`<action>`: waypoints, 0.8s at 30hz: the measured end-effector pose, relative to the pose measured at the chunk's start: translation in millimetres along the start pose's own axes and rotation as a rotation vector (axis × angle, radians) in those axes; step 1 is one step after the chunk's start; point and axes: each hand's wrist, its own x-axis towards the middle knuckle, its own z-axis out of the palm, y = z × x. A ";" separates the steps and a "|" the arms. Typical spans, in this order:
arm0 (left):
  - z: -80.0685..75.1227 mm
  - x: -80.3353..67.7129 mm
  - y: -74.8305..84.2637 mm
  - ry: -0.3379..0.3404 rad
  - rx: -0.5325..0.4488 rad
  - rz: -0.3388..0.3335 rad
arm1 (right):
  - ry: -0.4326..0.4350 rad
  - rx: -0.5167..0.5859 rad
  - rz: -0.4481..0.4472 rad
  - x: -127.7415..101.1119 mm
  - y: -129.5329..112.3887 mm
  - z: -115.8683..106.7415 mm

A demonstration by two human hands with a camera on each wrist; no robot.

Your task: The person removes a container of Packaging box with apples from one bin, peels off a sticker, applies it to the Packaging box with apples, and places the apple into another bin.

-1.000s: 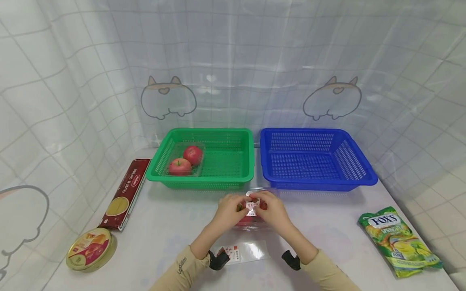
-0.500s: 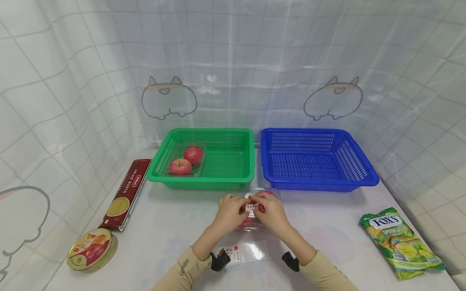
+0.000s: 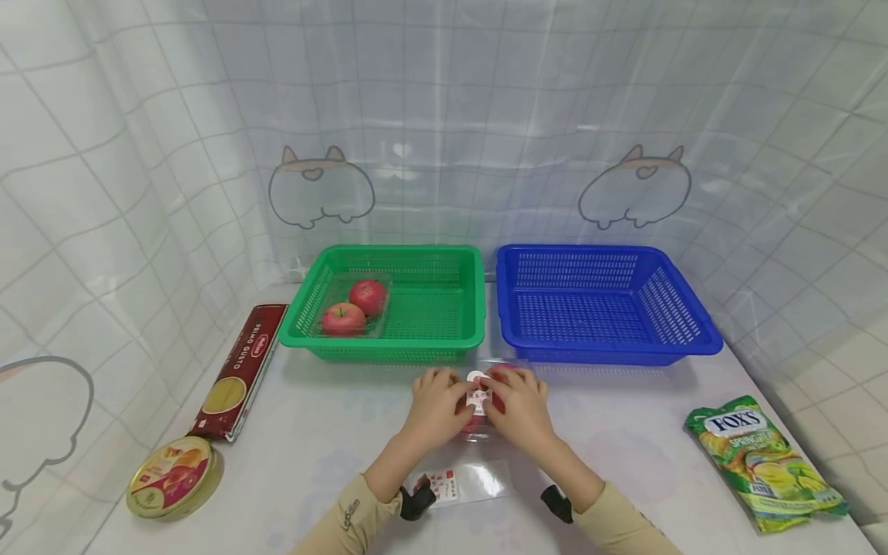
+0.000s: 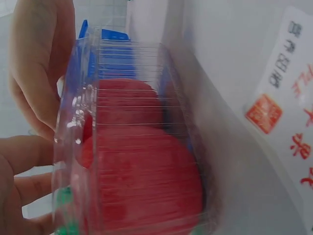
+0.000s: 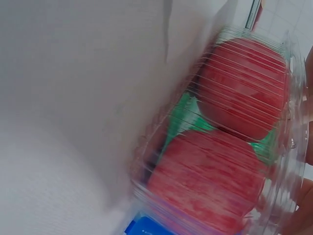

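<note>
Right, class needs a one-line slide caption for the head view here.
Both hands, left hand and right hand, hold a clear apple pack in front of a green basket and a blue basket.

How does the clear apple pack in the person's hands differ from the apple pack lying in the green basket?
The held apple pack sits at the table's middle, gripped by the left hand and right hand; the basket apple pack lies untouched in the green basket. The held one shows a white label; none shows on the other. Both are clear packs of two red apples.
</note>
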 end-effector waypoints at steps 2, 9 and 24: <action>1.5 -0.7 -0.9 0.007 -0.010 -0.014 | 0.005 -0.009 0.013 -1.4 1.0 0.8; 8.2 -2.4 -6.5 -0.020 -0.035 -0.061 | -0.030 -0.021 0.040 -6.7 3.7 1.2; 9.8 -2.1 -12.2 -0.080 -0.017 -0.111 | -0.093 -0.001 0.093 -10.6 5.4 -0.4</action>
